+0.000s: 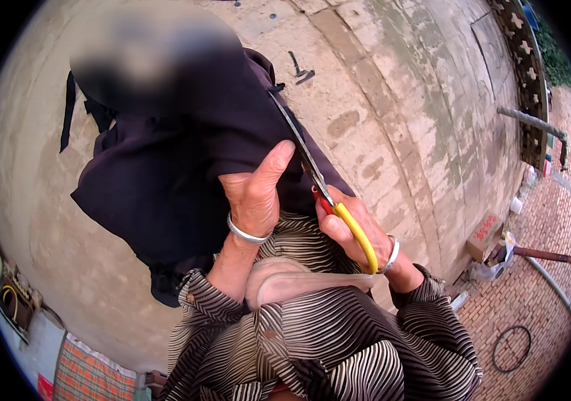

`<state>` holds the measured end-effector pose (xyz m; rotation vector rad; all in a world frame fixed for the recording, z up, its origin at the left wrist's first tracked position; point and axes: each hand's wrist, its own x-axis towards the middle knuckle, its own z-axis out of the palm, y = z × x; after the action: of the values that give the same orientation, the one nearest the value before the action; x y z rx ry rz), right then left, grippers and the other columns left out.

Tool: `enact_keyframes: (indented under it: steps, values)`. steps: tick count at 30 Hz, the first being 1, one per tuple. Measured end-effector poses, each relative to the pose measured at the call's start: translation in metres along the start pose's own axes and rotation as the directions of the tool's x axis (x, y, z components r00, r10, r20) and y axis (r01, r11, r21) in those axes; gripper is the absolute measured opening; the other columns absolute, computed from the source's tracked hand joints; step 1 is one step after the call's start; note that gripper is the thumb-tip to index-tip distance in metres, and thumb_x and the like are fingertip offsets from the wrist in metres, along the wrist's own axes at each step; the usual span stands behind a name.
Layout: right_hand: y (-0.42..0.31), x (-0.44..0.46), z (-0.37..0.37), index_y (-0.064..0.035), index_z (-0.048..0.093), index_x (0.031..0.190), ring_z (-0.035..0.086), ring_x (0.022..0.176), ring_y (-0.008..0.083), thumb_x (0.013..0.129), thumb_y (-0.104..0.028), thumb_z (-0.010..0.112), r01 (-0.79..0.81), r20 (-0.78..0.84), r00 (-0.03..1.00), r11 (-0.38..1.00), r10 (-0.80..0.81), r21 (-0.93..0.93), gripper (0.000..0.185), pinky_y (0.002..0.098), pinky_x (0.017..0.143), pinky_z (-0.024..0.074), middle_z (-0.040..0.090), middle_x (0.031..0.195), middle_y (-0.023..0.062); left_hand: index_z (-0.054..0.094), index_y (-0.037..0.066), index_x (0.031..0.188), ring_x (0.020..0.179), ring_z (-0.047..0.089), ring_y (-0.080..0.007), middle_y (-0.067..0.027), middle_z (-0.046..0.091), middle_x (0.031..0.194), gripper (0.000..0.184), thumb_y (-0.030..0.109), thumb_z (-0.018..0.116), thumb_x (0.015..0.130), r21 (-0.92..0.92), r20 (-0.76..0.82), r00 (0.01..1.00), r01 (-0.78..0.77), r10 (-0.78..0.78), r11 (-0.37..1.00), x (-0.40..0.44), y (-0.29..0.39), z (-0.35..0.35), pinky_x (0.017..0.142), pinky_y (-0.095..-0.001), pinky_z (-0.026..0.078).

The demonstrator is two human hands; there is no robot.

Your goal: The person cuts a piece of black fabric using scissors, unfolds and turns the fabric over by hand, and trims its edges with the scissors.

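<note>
Dark cloth [165, 154] lies bunched across the lap and spreads to the upper left, where part of the view is blurred. My left hand [259, 187] is against the cloth, thumb raised, its other fingers hidden behind or under the fabric. In my right hand [352, 227] are scissors [355, 234] with yellow and red handles. Their long blades point up and left along the cloth's right edge, the tip by a small dark scrap at that edge. Both wrists wear a silver bangle.
Dark scraps [304, 75] lie on the concrete floor [379, 127] beyond the cloth. At the right are a cardboard box [486, 237], a rusty pipe [552, 256] and a black ring [511, 348] on brick paving. A plaid cloth [92, 371] is at the lower left.
</note>
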<state>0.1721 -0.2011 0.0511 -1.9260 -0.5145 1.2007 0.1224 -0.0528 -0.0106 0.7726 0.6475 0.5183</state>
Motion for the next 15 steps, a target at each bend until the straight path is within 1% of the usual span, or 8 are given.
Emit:
enact_keyframes:
  steps: [2,3,5,7,8,12,14,15]
  values:
    - [0.0017,0.0004,0.0042,0.0034,0.042,0.081,0.046,0.055,0.0357,0.092,-0.042,0.057,-0.009,-0.07,0.998,1.0,0.007,-0.028,0.049,0.0416,0.055,0.0404,0.043,0.06,0.0199,0.054,0.001,0.126,0.105,0.059,-0.0162,-0.006,0.061,0.118,0.049,-0.008,0.068,0.08,0.013,-0.005,1.0,-0.02,0.02,1.0,0.0,0.0,-0.0004,0.094,-0.0296,0.046]
    - [0.0007,0.0005,0.0043,0.0034,0.042,0.081,0.046,0.055,0.0357,0.092,-0.042,0.057,-0.009,-0.07,0.998,1.0,0.007,-0.027,0.049,0.0416,0.055,0.0404,0.043,0.06,0.0199,0.053,0.001,0.127,0.107,0.059,-0.0163,-0.0061,0.061,0.119,0.05,-0.008,0.068,0.08,0.023,-0.006,1.0,-0.008,0.008,1.0,-0.0001,0.0006,-0.0008,0.096,-0.0298,0.045]
    - [-0.0017,0.0013,0.004,0.0031,0.043,0.078,0.04,0.053,0.0337,0.093,-0.039,0.056,-0.089,-0.046,0.995,0.994,0.091,0.056,0.046,0.0402,0.053,0.0386,0.04,0.059,0.0199,0.053,0.001,0.127,0.109,0.058,-0.0164,-0.0063,0.06,0.121,0.051,-0.008,0.068,0.08,0.033,-0.006,1.0,0.006,-0.006,0.999,0.0008,0.0019,0.0009,0.098,-0.0299,0.043]
    - [-0.0014,0.0003,0.0053,0.0027,0.044,0.077,0.039,0.053,0.0312,0.093,-0.039,0.056,-0.116,-0.049,0.992,0.99,0.12,0.076,0.046,0.0395,0.053,0.0381,0.04,0.058,0.0183,0.057,-0.003,0.116,0.097,0.056,-0.0131,-0.004,0.06,0.11,0.041,-0.005,0.072,0.078,-0.022,-0.067,0.998,0.004,-0.006,1.0,0.001,0.0039,0.007,0.091,-0.0267,0.044]
    - [-0.0015,0.0003,0.006,0.0024,0.044,0.077,0.037,0.052,0.0287,0.093,-0.038,0.056,-0.145,-0.05,0.987,0.985,0.15,0.095,0.045,0.0387,0.053,0.0376,0.039,0.057,0.0168,0.057,-0.003,0.116,0.097,0.056,-0.0131,-0.004,0.06,0.11,0.041,-0.005,0.072,0.078,-0.021,-0.068,0.998,0.004,-0.005,1.0,0.0015,0.004,0.006,0.091,-0.0267,0.044]
    - [-0.0043,0.0003,0.001,0.0023,0.046,0.081,0.043,0.056,0.0243,0.092,-0.04,0.058,-0.143,0.014,0.99,0.974,0.143,0.177,0.045,0.0369,0.056,0.0395,0.043,0.061,0.0143,0.057,-0.003,0.116,0.097,0.056,-0.0133,-0.004,0.06,0.11,0.041,-0.005,0.072,0.078,-0.017,-0.04,0.999,0.017,-0.018,1.0,0.0022,0.005,0.0047,0.091,-0.0267,0.044]
    - [-0.0013,0.0014,-0.0008,0.002,0.046,0.085,0.048,0.063,0.0224,0.089,-0.042,0.061,0.033,0.045,0.998,0.993,-0.038,0.11,0.046,0.0353,0.061,0.0415,0.047,0.068,0.013,0.057,-0.003,0.116,0.096,0.056,-0.0132,-0.0039,0.06,0.109,0.04,-0.005,0.072,0.078,-0.023,-0.046,0.999,0.017,-0.018,1.0,0.0022,0.005,0.0044,0.091,-0.0267,0.044]
    - [-0.0033,0.0027,-0.0034,0.002,0.046,0.085,0.048,0.063,0.0224,0.089,-0.042,0.061,0.034,0.044,0.998,0.994,-0.039,0.108,0.046,0.0353,0.061,0.0415,0.047,0.068,0.013,0.057,-0.003,0.115,0.096,0.056,-0.0133,-0.0038,0.06,0.109,0.04,-0.005,0.072,0.078,-0.012,-0.035,0.999,0.014,-0.014,1.0,0.0024,0.004,0.0026,0.091,-0.0265,0.044]
